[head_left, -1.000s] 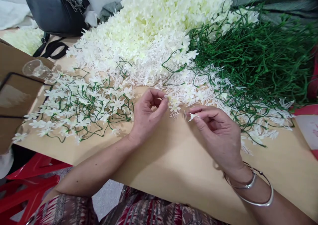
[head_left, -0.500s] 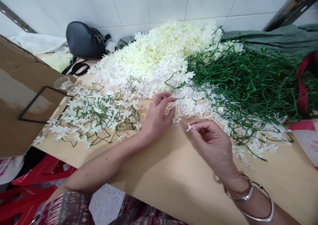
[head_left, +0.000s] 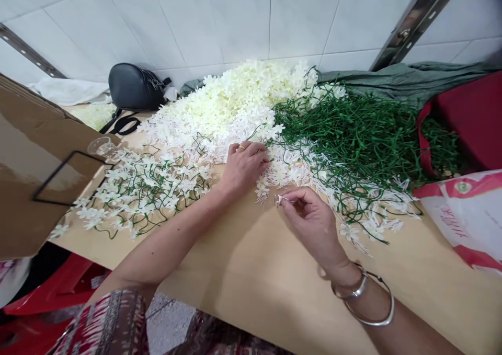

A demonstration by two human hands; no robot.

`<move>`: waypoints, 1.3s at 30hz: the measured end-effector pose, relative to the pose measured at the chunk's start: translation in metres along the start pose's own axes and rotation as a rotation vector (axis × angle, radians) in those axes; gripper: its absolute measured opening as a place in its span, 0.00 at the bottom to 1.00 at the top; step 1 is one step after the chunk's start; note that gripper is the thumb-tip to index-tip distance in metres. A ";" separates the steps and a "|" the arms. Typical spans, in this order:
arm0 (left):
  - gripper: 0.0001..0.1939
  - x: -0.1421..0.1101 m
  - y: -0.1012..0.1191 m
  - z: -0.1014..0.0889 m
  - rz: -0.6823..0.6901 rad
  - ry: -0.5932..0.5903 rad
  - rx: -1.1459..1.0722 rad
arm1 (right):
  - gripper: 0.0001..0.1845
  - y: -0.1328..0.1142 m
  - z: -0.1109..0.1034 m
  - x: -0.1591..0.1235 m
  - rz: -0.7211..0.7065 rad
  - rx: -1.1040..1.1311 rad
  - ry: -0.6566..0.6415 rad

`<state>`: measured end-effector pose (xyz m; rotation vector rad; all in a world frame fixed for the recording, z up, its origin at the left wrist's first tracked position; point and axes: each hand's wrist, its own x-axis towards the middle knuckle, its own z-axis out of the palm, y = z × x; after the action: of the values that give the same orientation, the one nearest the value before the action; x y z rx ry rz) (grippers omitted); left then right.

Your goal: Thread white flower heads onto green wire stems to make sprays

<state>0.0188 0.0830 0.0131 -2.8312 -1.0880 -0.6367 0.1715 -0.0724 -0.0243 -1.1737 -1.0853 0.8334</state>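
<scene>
Pinching best kept light, petals uncrushed — a small white flower (head_left: 280, 199), lower right of frame centre, is held by the right hand (head_left: 311, 227). Beyond, the left hand (head_left: 243, 170) is curled at the near edge of the white heap (head_left: 243, 100), upper centre — its grip cannot be told.

Bright light; soft shadows across table (head_left: 251, 276)

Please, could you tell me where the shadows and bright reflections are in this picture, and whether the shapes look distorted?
Head view: soft shadows on the tabletop between the forearms; bright glints on the silver bangle; the flower heap looks pale, nearly washed out; the metal rail leans outward, perhaps wide-angle distortion.
</scene>
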 end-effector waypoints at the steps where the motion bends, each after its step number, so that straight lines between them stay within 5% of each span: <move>1: 0.09 -0.001 -0.002 0.000 0.015 0.006 0.006 | 0.03 0.000 0.000 0.000 -0.002 -0.009 -0.003; 5: 0.10 -0.002 -0.004 -0.011 0.083 0.244 -0.095 | 0.02 0.001 0.000 -0.001 -0.010 -0.022 0.015; 9: 0.10 -0.012 0.013 -0.046 0.011 0.493 -0.348 | 0.04 -0.002 -0.002 0.002 0.008 -0.019 0.060; 12: 0.13 -0.031 0.034 -0.063 -0.134 0.260 -0.682 | 0.07 -0.005 -0.008 0.005 0.049 -0.013 0.089; 14: 0.15 -0.046 0.044 -0.061 -0.250 0.043 -0.926 | 0.08 -0.007 -0.014 0.007 0.089 -0.003 0.093; 16: 0.17 -0.059 0.050 -0.053 -0.351 -0.045 -1.054 | 0.10 -0.010 -0.019 0.010 0.127 0.019 0.058; 24: 0.18 -0.074 0.049 -0.027 -0.451 -0.052 -1.194 | 0.13 -0.019 -0.020 0.013 0.154 0.017 -0.166; 39: 0.16 -0.075 0.048 -0.023 -0.372 -0.110 -1.185 | 0.14 -0.024 -0.020 0.012 0.232 -0.052 -0.167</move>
<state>-0.0088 -0.0051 0.0098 -3.5923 -1.6922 -1.6252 0.1938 -0.0720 0.0015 -1.3085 -1.1246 1.1051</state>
